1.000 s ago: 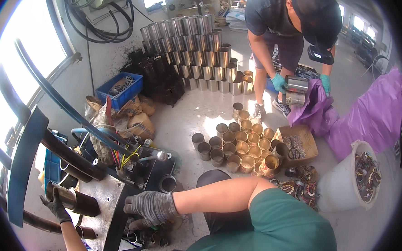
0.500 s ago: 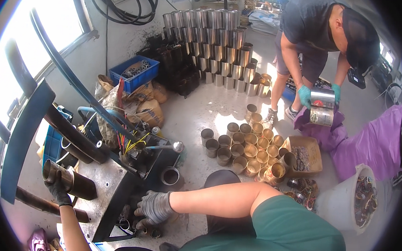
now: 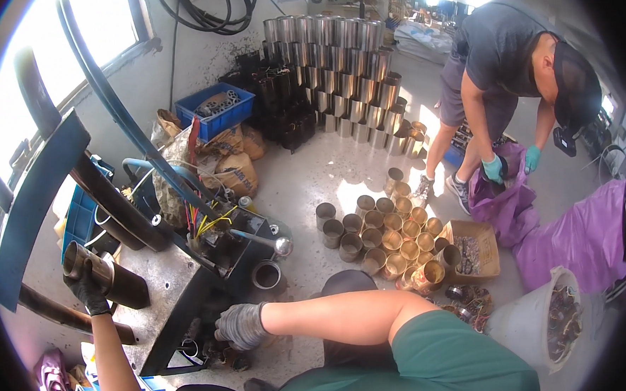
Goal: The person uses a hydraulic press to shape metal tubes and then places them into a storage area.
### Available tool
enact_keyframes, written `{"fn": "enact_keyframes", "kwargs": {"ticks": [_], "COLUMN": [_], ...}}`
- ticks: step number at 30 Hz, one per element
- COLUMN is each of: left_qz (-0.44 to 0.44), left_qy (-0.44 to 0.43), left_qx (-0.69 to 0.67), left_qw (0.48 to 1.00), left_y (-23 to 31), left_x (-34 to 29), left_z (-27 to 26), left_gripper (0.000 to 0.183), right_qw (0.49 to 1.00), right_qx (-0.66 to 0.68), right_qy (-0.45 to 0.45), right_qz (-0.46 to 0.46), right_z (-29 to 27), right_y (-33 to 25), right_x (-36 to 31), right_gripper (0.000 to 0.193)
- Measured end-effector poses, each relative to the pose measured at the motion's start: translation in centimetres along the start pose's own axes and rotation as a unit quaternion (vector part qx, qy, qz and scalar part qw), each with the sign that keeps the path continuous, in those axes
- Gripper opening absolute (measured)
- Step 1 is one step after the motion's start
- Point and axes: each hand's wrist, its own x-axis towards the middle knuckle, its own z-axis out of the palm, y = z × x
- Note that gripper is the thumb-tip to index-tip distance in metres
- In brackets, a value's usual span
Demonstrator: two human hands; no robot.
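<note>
My left hand [image 3: 87, 288], in a black glove, wraps round an open-ended metal cylinder [image 3: 76, 256] on the left of the machine's steel table [image 3: 169, 287]. Directly beside that sleeve is a darker cylinder [image 3: 129, 286], lying against it. My right hand [image 3: 241, 326], in a grey knit glove, is closed by the table's dark right side, above small metal parts. Whatever its fingers grip is hidden. A lever with a silver ball end [image 3: 283, 246] sticks out from the machine beyond that hand, with a round dark-mouthed cup [image 3: 266, 274] below it.
Brass-coloured cylinders [image 3: 392, 241] stand on the floor ahead, beside a cardboard box [image 3: 491, 240] of small parts. Shiny cylinders [image 3: 347, 84] are stacked by the wall. A co-worker [image 3: 508, 57] in teal gloves bends over a purple bag [image 3: 500, 205]. A white bucket [image 3: 526, 313] stands right.
My right hand's fingers have drawn together. The ball-ended lever has dipped slightly. The co-worker's silver cylinder is out of sight, and their gloved hands are now at the purple bag's mouth.
</note>
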Motion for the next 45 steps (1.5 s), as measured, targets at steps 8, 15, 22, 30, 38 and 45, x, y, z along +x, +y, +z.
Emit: {"fn": "enact_keyframes", "kwargs": {"ticks": [8,15,22,30,38,45], "left_qz": [-0.042,-0.075,0.133,-0.041,-0.461,-0.464], "left_qy": [0.031,0.029,0.086,-0.037,0.108,0.094], "left_qx": [-0.161,-0.169,0.134,-0.351,-0.701,-0.768], "left_qw": [0.986,0.982,0.978,0.935,0.533,0.431], "left_y": [0.9,-2.1,5.1,14.2,11.1,9.2], "left_x": [0.3,0.8,0.8,-2.7,-19.4,-22.8], "left_z": [0.0,-0.5,-0.1,2.6,3.5,2.6], "left_gripper": [0.062,0.05,0.044,0.072,0.094,0.095], "right_qw": [0.999,0.999,0.996,0.994,0.998,0.977], "right_qx": [-0.048,0.031,-0.037,-0.04,0.018,0.115], "right_qy": [0.003,0.037,-0.059,-0.057,0.038,0.147], "right_qz": [0.004,0.001,0.047,0.09,0.055,0.103], "right_z": [0.3,1.1,-1.1,-0.9,-0.1,-0.2], "right_y": [0.2,1.2,0.2,0.6,1.3,0.1], "right_x": [1.0,0.6,1.4,0.9,-1.3,-1.7], "right_gripper": [0.023,0.035,0.037,0.048,0.039,0.03]}}
